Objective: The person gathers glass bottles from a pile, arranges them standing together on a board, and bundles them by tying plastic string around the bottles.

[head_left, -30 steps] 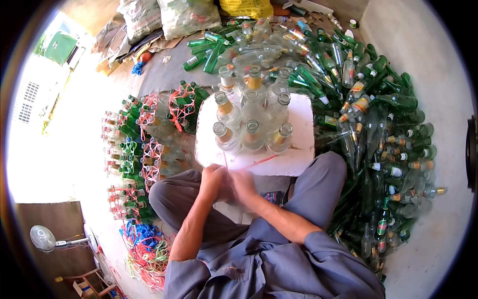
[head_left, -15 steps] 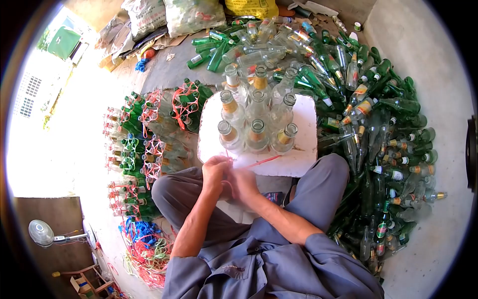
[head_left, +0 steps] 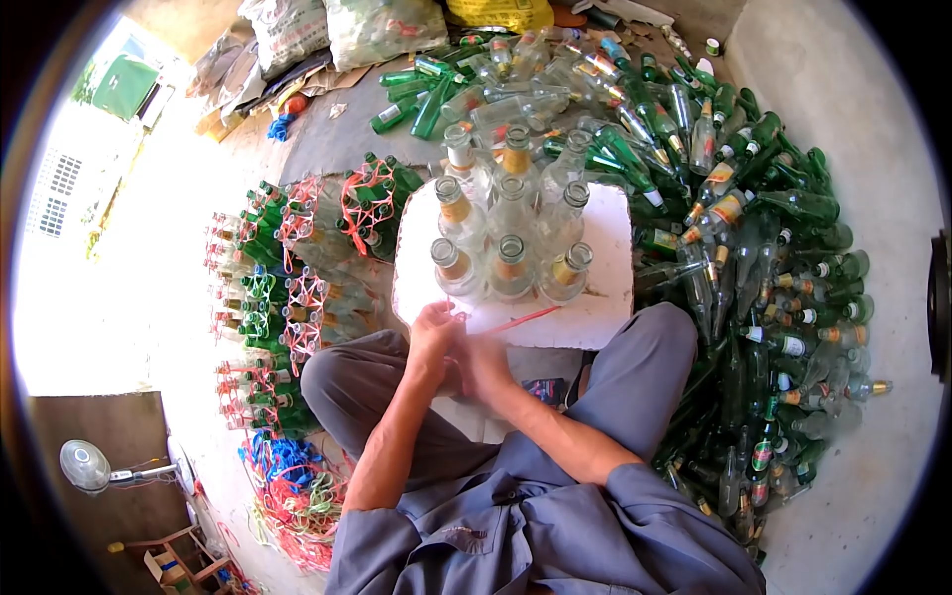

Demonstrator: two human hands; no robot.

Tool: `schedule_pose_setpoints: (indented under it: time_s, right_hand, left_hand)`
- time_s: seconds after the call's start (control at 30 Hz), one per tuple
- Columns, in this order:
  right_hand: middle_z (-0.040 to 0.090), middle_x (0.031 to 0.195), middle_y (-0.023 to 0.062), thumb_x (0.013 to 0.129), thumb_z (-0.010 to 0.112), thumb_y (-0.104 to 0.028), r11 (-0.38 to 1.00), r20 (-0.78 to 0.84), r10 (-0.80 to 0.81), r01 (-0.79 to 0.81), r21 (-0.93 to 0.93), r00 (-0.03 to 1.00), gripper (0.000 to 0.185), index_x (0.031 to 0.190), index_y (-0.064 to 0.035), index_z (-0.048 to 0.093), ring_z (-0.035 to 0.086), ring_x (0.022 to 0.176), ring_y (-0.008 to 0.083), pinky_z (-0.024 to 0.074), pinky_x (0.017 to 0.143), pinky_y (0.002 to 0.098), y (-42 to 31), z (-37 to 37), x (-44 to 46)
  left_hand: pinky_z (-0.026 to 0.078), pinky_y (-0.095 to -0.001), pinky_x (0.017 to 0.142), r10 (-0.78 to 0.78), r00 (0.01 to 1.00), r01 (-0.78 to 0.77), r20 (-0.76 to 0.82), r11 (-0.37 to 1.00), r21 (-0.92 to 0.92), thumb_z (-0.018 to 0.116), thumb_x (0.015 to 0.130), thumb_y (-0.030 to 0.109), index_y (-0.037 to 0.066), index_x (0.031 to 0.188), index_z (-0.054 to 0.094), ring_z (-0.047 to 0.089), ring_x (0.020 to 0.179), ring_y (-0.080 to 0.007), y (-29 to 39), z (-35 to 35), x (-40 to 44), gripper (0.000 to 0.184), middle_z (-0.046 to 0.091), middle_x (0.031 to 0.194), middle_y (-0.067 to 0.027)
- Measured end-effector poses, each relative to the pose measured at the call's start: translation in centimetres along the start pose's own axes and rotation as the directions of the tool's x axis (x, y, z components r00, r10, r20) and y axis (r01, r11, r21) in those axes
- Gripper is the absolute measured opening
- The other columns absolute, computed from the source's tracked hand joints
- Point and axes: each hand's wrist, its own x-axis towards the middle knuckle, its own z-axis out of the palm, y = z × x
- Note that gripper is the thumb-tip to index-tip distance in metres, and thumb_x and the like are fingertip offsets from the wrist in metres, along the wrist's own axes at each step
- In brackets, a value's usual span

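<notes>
Several clear glass bottles [head_left: 511, 218] stand upright in close rows on a white board [head_left: 610, 238]. Pink-red string [head_left: 524, 320] lies across the board's near edge and runs toward my hands. My left hand [head_left: 434, 337] is closed on the string at the near left corner of the board. Close against it on the right is my right hand [head_left: 482, 369], smeared by motion, so its fingers and anything in them cannot be made out.
Bottles bundled with string [head_left: 263, 307] stand at the left, above a heap of blue and red string [head_left: 297, 506]. Loose bottles [head_left: 754, 297] are piled along the right and far side. Sacks [head_left: 387, 35] lie at the back, and a fan [head_left: 85, 466] is at lower left.
The view has shifted slightly. My left hand has risen a little toward the board with the string. My right hand stays beside it, blurred throughout. The bottles on the board stand as before.
</notes>
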Motion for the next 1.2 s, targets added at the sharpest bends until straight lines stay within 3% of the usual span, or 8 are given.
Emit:
schedule_pose_setpoints:
  time_s: [0.1, 0.33, 0.5, 0.67, 0.73, 0.8, 1.0, 1.2]
  right_hand:
    - [0.059, 0.065, 0.0049, 0.083, 0.066, -0.014, 0.996, -0.038, -0.018, 0.022, 0.092, 0.999, 0.014, 0.074, -0.0024, 0.063, 0.054, 0.051, 0.0124, 0.0443, 0.046, 0.0271, -0.1, 0.4, -0.1]
    - [0.053, 0.055, 0.0049, 0.084, 0.064, -0.025, 0.984, -0.058, 0.045, -0.055, -0.171, 0.997, 0.030, 0.065, -0.0035, 0.057, 0.050, 0.041, 0.0154, 0.0374, 0.036, 0.0325, -0.6, 0.1, -0.3]
    - [0.054, 0.056, 0.0053, 0.085, 0.061, -0.023, 0.996, -0.054, 0.065, -0.068, -0.063, 0.996, 0.027, 0.066, -0.0033, 0.059, 0.053, 0.041, 0.0167, 0.0390, 0.036, 0.0330, -1.2, 0.6, -0.8]
    - [0.062, 0.072, 0.0063, 0.085, 0.063, -0.014, 0.947, 0.146, -0.149, 0.184, -0.263, 0.978, 0.014, 0.081, -0.0004, 0.064, 0.060, 0.056, 0.0140, 0.0487, 0.048, 0.0260, 1.9, -1.6, 1.3]
    - [0.061, 0.070, 0.0059, 0.085, 0.063, -0.015, 0.970, 0.118, -0.097, 0.120, -0.210, 0.988, 0.016, 0.081, -0.0001, 0.064, 0.060, 0.055, 0.0138, 0.0479, 0.046, 0.0258, 1.3, -1.1, 1.0]
    - [0.060, 0.068, 0.0051, 0.086, 0.063, -0.016, 0.986, -0.008, 0.165, -0.165, -0.029, 0.986, 0.017, 0.081, 0.0000, 0.064, 0.059, 0.053, 0.0136, 0.0468, 0.044, 0.0257, 0.1, -0.6, 0.4]
    - [0.055, 0.062, 0.0023, 0.086, 0.063, -0.019, 0.978, 0.007, 0.196, -0.196, 0.073, 0.981, 0.016, 0.079, -0.0048, 0.061, 0.054, 0.048, 0.0107, 0.0394, 0.038, 0.0239, 0.5, -0.7, 0.9]
    - [0.046, 0.057, -0.0044, 0.089, 0.062, -0.023, 0.973, -0.017, 0.204, -0.201, 0.115, 0.979, 0.018, 0.085, -0.0057, 0.061, 0.034, 0.038, 0.0039, 0.0265, 0.032, 0.0221, -0.3, -0.2, 0.3]
  left_hand:
    - [0.045, -0.0228, 0.050, 0.167, 0.983, -0.144, -0.071, 0.957, 0.252, 0.056, 0.073, -0.005, -0.001, 0.104, 0.054, 0.054, 0.058, -0.0102, -1.4, -0.2, 0.8, 0.031, 0.060, 0.076, -0.0035]
    - [0.046, -0.0237, 0.051, 0.399, 0.911, -0.267, -0.103, 0.761, 0.591, 0.054, 0.080, 0.005, 0.000, 0.091, 0.059, 0.055, 0.056, -0.0092, -2.3, -0.3, 1.4, 0.013, 0.064, 0.076, -0.0055]
    - [0.049, -0.0253, 0.051, 0.284, 0.950, -0.221, -0.132, 0.906, 0.362, 0.053, 0.091, 0.011, -0.001, 0.094, 0.061, 0.061, 0.060, -0.0120, -1.4, 0.2, 0.1, 0.015, 0.069, 0.083, -0.0115]
    - [0.050, -0.0277, 0.056, 0.237, 0.957, -0.195, -0.167, 0.953, 0.232, 0.052, 0.094, 0.014, -0.003, 0.095, 0.062, 0.064, 0.063, -0.0170, -1.7, -1.0, 0.4, 0.020, 0.069, 0.082, -0.0131]
    - [0.050, -0.0299, 0.060, 0.175, 0.962, -0.167, -0.210, 0.984, 0.058, 0.053, 0.090, 0.017, -0.006, 0.094, 0.064, 0.064, 0.064, -0.0191, -1.6, -1.3, 0.6, 0.025, 0.070, 0.079, -0.0131]
    - [0.050, -0.0293, 0.066, 0.174, 0.957, -0.177, -0.232, 0.984, 0.008, 0.052, 0.091, 0.016, -0.005, 0.092, 0.064, 0.064, 0.069, -0.0186, -1.5, -1.9, 0.8, 0.025, 0.069, 0.080, -0.0121]
    - [0.051, -0.0315, 0.063, 0.056, 0.959, -0.126, -0.278, 0.962, -0.241, 0.051, 0.097, 0.015, 0.000, 0.098, 0.060, 0.066, 0.075, -0.0213, -0.9, -2.2, 1.6, 0.018, 0.067, 0.082, -0.0117]
    - [0.050, -0.0326, 0.065, -0.040, 0.961, -0.062, -0.274, 0.933, -0.355, 0.047, 0.098, 0.016, 0.003, 0.101, 0.057, 0.059, 0.068, -0.0178, 0.4, -2.8, 3.2, 0.017, 0.058, 0.071, -0.0029]
